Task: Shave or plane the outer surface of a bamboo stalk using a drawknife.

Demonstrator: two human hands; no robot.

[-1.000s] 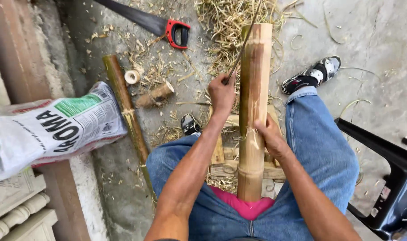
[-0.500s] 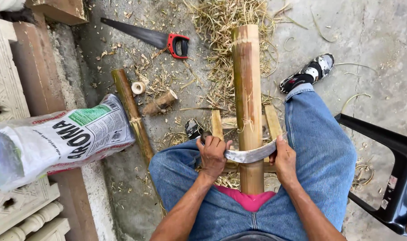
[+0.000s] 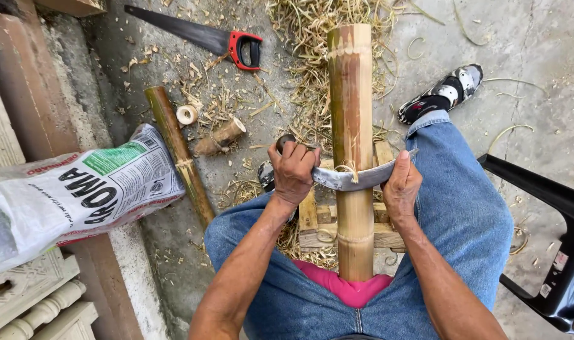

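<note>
A thick bamboo pole (image 3: 352,113) runs from my lap outward, resting on a small wooden frame (image 3: 312,220) between my knees. A curved metal blade (image 3: 347,179) lies across the pole. My left hand (image 3: 293,173) grips its dark handle end on the left side. My right hand (image 3: 400,186) presses on the blade's back near its tip on the right. A thin shaving curls up where the blade meets the bamboo. A pink cloth (image 3: 347,289) pads the pole's near end against my body.
A red-handled handsaw (image 3: 202,38) lies on the concrete at top. A thinner bamboo stick (image 3: 177,154), short offcuts (image 3: 219,136) and shavings litter the floor. A printed white sack (image 3: 79,189) sits left on a ledge. A black plastic chair (image 3: 551,252) stands right.
Both hands with the blade moved farther up the pole, away from my body. A second ago my left hand was pulling a strip off the pole near its middle.
</note>
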